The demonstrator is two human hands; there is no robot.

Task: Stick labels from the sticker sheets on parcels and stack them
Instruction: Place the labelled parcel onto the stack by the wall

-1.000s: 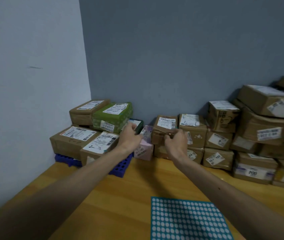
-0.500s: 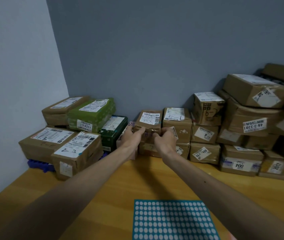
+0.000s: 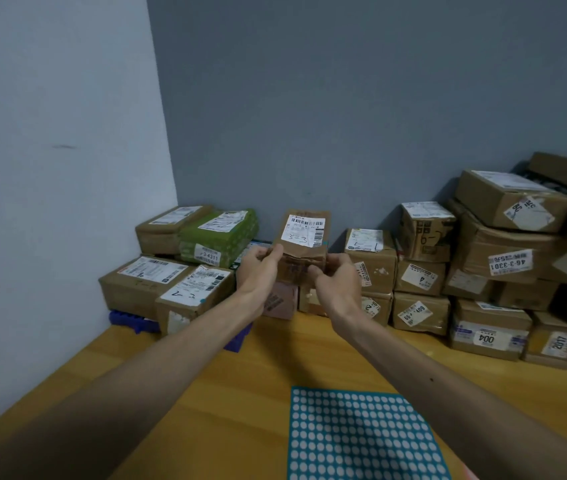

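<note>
The parcel (image 3: 304, 237) is gripped low by left hand (image 3: 258, 271) and right hand (image 3: 337, 285); being top-heavy, it could be dropped.

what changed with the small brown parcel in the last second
The left hand joined the right hand on the small brown cardboard parcel, and both lifted it off the stack. The teal dotted sticker sheet and the stacked parcels stayed put.

Sticker sheet (image 3: 361, 438) before parcels (image 3: 424, 275)
</note>
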